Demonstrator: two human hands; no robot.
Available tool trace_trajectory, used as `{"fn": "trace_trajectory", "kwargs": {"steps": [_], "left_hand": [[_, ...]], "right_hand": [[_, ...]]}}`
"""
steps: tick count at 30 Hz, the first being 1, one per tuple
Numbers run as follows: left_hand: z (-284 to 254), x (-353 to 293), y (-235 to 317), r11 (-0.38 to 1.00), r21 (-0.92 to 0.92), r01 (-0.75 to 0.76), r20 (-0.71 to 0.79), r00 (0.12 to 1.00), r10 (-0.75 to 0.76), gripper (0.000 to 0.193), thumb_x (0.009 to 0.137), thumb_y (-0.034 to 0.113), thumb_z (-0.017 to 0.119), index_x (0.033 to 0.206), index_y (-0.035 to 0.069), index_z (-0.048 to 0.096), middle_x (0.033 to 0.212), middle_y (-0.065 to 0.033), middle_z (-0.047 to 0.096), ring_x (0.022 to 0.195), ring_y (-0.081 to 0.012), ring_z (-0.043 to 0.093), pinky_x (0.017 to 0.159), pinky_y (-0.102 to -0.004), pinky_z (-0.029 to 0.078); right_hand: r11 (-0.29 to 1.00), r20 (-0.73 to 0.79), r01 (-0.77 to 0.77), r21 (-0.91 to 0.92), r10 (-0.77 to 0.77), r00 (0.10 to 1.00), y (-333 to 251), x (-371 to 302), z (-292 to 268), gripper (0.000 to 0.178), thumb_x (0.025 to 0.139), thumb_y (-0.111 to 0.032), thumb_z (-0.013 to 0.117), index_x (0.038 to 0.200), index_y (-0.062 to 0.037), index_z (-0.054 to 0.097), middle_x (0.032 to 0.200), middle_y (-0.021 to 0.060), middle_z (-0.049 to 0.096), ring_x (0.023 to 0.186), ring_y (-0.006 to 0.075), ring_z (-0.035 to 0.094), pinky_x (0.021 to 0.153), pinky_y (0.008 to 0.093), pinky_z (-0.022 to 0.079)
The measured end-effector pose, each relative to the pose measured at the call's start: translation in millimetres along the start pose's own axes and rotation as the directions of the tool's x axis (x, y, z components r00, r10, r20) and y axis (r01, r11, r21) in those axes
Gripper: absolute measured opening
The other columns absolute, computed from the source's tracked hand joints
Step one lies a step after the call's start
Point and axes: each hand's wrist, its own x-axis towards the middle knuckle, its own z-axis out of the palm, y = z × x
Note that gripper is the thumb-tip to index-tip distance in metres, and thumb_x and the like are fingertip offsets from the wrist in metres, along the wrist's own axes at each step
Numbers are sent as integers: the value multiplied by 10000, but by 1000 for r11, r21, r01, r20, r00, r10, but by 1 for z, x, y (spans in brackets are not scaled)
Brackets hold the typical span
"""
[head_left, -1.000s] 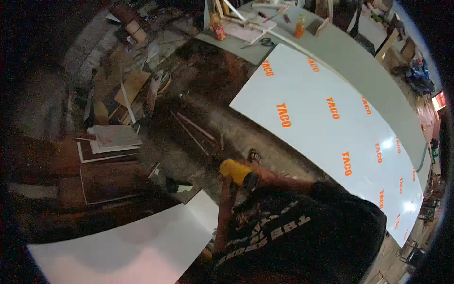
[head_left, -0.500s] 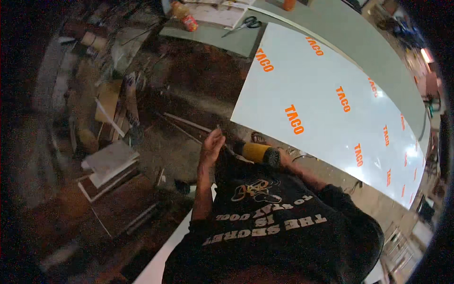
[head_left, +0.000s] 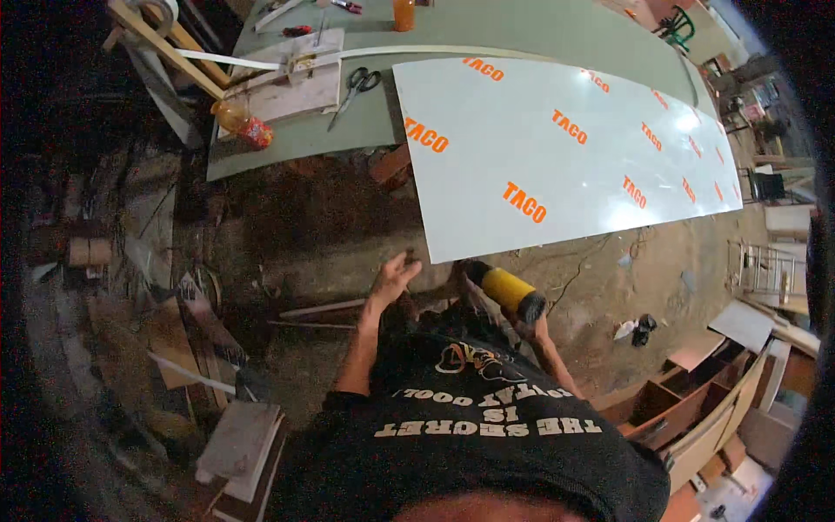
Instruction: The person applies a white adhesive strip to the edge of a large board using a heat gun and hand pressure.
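Note:
My left hand (head_left: pixel 393 280) is raised just left of the near corner of a white panel (head_left: pixel 487 200) with orange lettering. Its fingers are curled in a pinch, and a small dark spot shows at their tips; what it is stays unclear. Below the panel's near edge, my right hand (head_left: pixel 534 331) is wrapped round the dark rear end of a yellow-and-black cylindrical power tool (head_left: pixel 506 290). The tool slants up and left, its dark front end close to the panel's corner. My palm is mostly hidden behind it.
The panel rests on a grey-green table (head_left: pixel 370 143), with scissors (head_left: pixel 355 94), an orange bottle (head_left: pixel 243 123) and a pale strip (head_left: pixel 417 51) around it. Stacked boards (head_left: pixel 239 452) stand at lower left. A brown wooden cabinet (head_left: pixel 661 400) and a black bag (head_left: pixel 644 330) lie to the right.
My view has swung, so the panel's near edge now slopes up to the right and more of the table shows. The tool has come out clearer, still in my right hand; my left hand stays raised.

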Motion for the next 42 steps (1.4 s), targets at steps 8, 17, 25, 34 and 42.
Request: {"fn": "trace_trajectory", "kwargs": {"steps": [8, 17, 25, 34, 42], "left_hand": [[-4, -3, -4, 984, 178, 20, 571, 812, -120, 657, 855, 460, 648, 1263, -42, 527, 1161, -186, 622, 1036, -270, 605, 874, -380, 484], [-11, -12, 44, 958, 286, 6, 493, 856, -153, 490, 895, 388, 605, 1170, -18, 615, 1113, -166, 649, 1006, -236, 617, 841, -347, 480], [-98, -11, -54, 755, 652, 77, 351, 852, -389, 395, 906, 346, 600, 1073, -10, 646, 986, -125, 675, 887, -182, 638, 725, -334, 489], [-169, -92, -131, 759, 506, 410, 260, 766, -588, 263, 908, 278, 582, 892, 29, 665, 803, -56, 667, 727, -149, 601, 624, -312, 440], [-133, -73, -127, 798, 400, 451, 272, 773, -573, 316, 924, 319, 567, 1008, 24, 646, 880, -61, 682, 750, -161, 624, 640, -327, 449]], "right_hand": [[993, -22, -67, -97, 65, 998, 54, -58, 36, 610, 771, -179, 734, 1290, -5, 465, 1214, 139, 587, 1106, 237, 570, 967, 348, 425], [995, -346, 76, -62, -93, 934, 82, -118, 64, 458, 827, -142, 680, 1240, -6, 534, 1242, 102, 573, 1104, 256, 562, 962, 403, 426], [973, -151, -123, 197, 154, 976, 39, -126, 102, 308, 837, -79, 643, 1139, -42, 595, 1104, 83, 609, 922, 209, 553, 830, 387, 450], [999, -235, -43, 30, 49, 971, 8, -85, 120, 342, 868, -181, 632, 1182, -60, 572, 1147, 62, 594, 964, 202, 554, 853, 359, 456], [992, -254, -114, -61, 95, 963, -2, -64, 64, 376, 892, -262, 623, 1216, -84, 554, 1185, 39, 581, 988, 193, 555, 860, 339, 461]]}}
